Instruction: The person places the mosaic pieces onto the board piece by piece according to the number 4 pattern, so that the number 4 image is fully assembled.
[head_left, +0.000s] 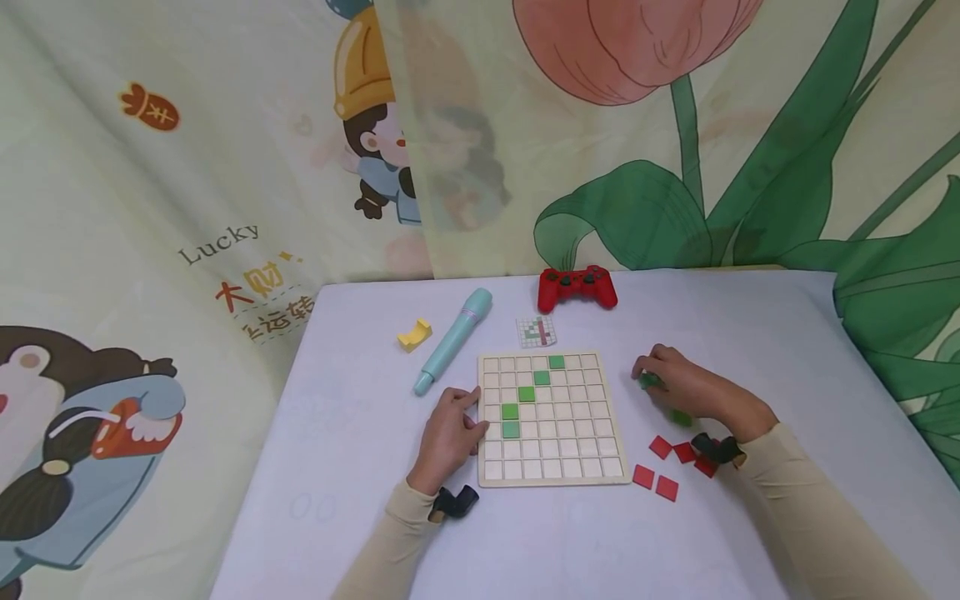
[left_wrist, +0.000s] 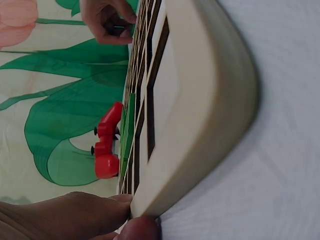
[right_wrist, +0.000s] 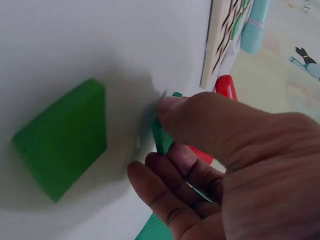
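A wooden grid board [head_left: 551, 457] lies on the table, with several green square tiles [head_left: 527, 394] set in its cells in a slanting line. My left hand [head_left: 444, 437] holds the board by its left edge; in the left wrist view a thumb and fingertip meet that edge close up. Right of the board, my right hand [head_left: 686, 385] pinches a green tile [right_wrist: 162, 137] between thumb and fingers, near the tabletop. Another green tile [right_wrist: 67, 140] lies on the table beside that hand. Several red square tiles [head_left: 667, 488] are scattered below it, some partly hidden by the wrist.
Behind the board are a small printed pattern card [head_left: 536, 332] and a red game controller [head_left: 577, 288]. To its upper left lie a light-blue toy microphone [head_left: 453, 342] and a yellow curved piece [head_left: 415, 335]. A printed curtain [head_left: 480, 242] hangs at the table's back edge.
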